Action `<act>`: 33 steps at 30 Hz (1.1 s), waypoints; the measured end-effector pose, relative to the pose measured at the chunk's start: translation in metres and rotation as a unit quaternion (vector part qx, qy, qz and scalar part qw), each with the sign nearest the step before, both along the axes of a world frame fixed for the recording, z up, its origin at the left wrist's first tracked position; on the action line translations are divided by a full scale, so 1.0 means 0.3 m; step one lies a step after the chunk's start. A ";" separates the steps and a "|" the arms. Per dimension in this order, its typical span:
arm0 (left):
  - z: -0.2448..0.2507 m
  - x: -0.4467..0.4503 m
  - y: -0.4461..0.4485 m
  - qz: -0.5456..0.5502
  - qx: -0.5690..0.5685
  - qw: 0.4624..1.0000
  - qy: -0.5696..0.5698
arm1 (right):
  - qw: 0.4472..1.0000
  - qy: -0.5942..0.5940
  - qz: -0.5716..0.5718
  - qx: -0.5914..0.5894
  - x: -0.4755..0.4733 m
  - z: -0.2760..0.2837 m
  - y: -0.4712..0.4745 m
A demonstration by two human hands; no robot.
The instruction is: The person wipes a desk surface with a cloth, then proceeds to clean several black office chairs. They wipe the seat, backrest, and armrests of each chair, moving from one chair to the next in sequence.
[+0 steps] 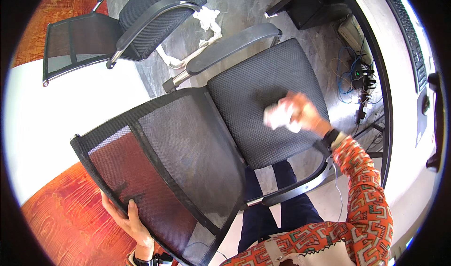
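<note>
Right in front of me stands a black office chair with a mesh backrest (pixel 183 142) and a padded, textured seat (pixel 246 89). My left hand (pixel 130 216) grips the top edge of the backrest, thumb on the near side and fingers behind the mesh. Over the seat, my right hand (pixel 304 112) holds a crumpled white cloth (pixel 280 116). Hand and cloth are blurred, so whether the cloth touches the seat I cannot tell. The chair's far armrest (pixel 232 49) and near armrest (pixel 296 193) flank the seat.
A second mesh chair (pixel 162 19) stands at the upper left. White cloth-like wrapping covers part of a chair base (pixel 208 19). At right are a white desk (pixel 398 54) with a keyboard (pixel 405 37), a power strip (pixel 363 104) with tangled cables, and a black box (pixel 310 8) beneath.
</note>
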State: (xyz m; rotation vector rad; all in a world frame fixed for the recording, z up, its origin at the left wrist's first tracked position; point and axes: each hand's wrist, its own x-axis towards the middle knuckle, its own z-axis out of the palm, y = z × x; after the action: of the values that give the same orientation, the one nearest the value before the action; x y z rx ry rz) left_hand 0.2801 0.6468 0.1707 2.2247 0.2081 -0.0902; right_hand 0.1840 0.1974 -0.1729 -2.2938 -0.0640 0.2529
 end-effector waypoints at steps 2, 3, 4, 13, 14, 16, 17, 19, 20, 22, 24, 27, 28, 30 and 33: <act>-0.006 0.001 0.008 -0.006 -0.001 1.000 -0.002 | 0.969 -0.008 -0.248 -0.004 0.162 -0.025 -0.166; -0.007 -0.001 0.014 -0.007 0.017 1.000 -0.010 | 0.939 -0.035 -0.266 0.213 0.237 -0.055 -0.228; -0.006 -0.002 0.021 -0.009 0.037 0.999 -0.020 | 0.932 -0.006 -0.313 0.182 0.342 -0.103 -0.277; 0.006 -0.015 0.045 -0.005 0.125 0.992 -0.011 | 0.894 -0.033 -0.217 -0.390 0.561 -0.278 0.070; 0.006 -0.016 0.045 0.002 0.123 0.992 -0.014 | 0.887 -0.136 -0.220 -0.383 0.585 -0.256 0.133; 0.004 -0.017 0.047 0.002 0.112 0.994 -0.014 | 0.878 -0.262 -0.149 -0.371 0.648 -0.211 0.206; 0.004 -0.018 0.047 0.002 0.108 0.994 -0.015 | 0.877 -0.268 -0.110 -0.383 0.672 -0.196 0.235; 0.004 -0.018 0.049 -0.005 0.121 0.992 -0.017 | 0.933 -0.115 -0.035 -0.340 0.710 -0.181 0.282; 0.002 -0.017 0.050 0.001 0.119 0.993 -0.022 | 0.925 -0.096 -0.033 -0.366 0.717 -0.179 0.306; -0.002 -0.017 0.049 0.008 0.116 0.993 -0.024 | 0.918 -0.108 -0.045 -0.378 0.711 -0.179 0.358; -0.004 -0.016 0.044 0.009 0.116 0.993 -0.020 | 0.909 -0.138 -0.051 -0.391 0.698 -0.171 0.425; -0.001 -0.018 0.033 -0.007 0.127 0.991 -0.034 | 0.942 -0.088 0.039 -0.322 0.717 -0.153 0.553; 0.001 -0.016 0.031 -0.002 0.133 0.990 -0.035 | 0.942 -0.118 0.068 -0.306 0.743 -0.152 0.594; 0.005 -0.013 0.027 0.000 0.147 0.989 -0.034 | 0.951 -0.105 0.145 -0.251 0.804 -0.164 0.660; 0.007 -0.008 0.022 0.033 0.117 0.992 -0.023 | 0.941 -0.069 0.189 -0.273 0.839 -0.200 0.723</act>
State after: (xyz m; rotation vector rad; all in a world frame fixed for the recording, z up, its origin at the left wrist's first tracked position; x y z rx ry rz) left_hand 0.2776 0.6533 0.1726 2.4484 0.2783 0.0218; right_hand 0.4358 0.4143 -0.2330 -2.8394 -0.5752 0.3382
